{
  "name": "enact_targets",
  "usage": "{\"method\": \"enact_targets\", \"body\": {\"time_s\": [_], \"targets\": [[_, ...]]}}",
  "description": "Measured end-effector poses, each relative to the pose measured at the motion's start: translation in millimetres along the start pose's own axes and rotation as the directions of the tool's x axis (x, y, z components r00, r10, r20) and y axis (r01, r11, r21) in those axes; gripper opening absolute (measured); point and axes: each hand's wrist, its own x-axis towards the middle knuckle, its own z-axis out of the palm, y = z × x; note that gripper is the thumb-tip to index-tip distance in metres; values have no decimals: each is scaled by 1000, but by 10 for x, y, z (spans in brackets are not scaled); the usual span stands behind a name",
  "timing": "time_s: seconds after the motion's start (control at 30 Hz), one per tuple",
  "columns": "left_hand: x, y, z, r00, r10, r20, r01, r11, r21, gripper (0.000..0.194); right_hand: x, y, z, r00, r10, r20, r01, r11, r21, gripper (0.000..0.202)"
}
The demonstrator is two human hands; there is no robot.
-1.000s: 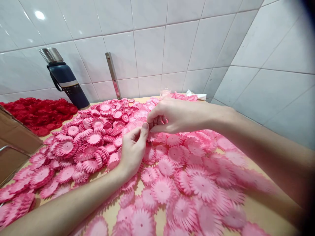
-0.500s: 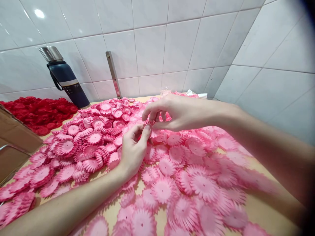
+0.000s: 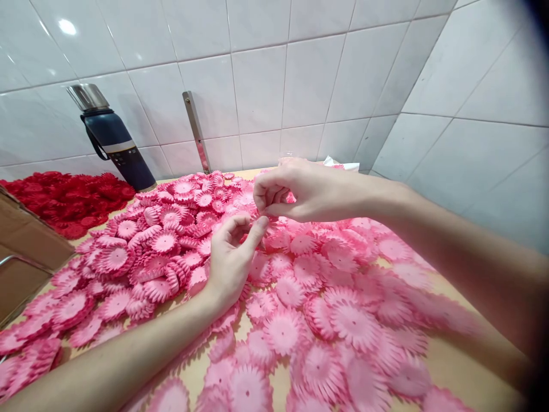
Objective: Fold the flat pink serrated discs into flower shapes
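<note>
Pink fringed discs (image 3: 283,331) are covering most of the smooth, pale tan table (image 3: 480,372), lying flat and singly in front and heaping thickly towards the left and back. Their thin, round, matte faces are showing small centre holes, and their cut edges are curling into narrow petals of a deeper pink.

Above the middle of the spread, the left hand (image 3: 231,252) is holding its thumb and forefinger bent towards each other; the right hand (image 3: 300,191) is bringing its thumb against its curled fingers, just beside the left thumb. Pink is showing at the fingertips, but whether either hand is pinching a disc cannot be told.

A crumpled-looking red heap (image 3: 64,200) is lying behind a brown cardboard box (image 3: 30,252). Near the glossy tiled wall (image 3: 261,80), a dark blue bottle (image 3: 114,137) is wearing a silvery metal cap, a strap and a pale band; its small light markings are staying unreadable.
</note>
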Motion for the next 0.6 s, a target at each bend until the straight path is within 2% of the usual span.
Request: {"method": "enact_targets", "body": {"time_s": [0.17,0.27,0.43,0.6], "targets": [[-10,23,-4,1000,23,10,-24,995,95,16,-16,-6,-20,1000,9,22,-9,1000,17,9],[-18,28,-16,998,47,44,-52,988,144,20,-23,-2,-29,999,7,42,-9,998,57,6],[-31,19,-18,997,32,69,-42,989,144,27,-20,11,-33,998,19,67,-24,997,77,8],[-41,39,-3,998,19,61,-29,986,163,30,-14,0,-56,995,-45,85,40,997,60,13]]}}
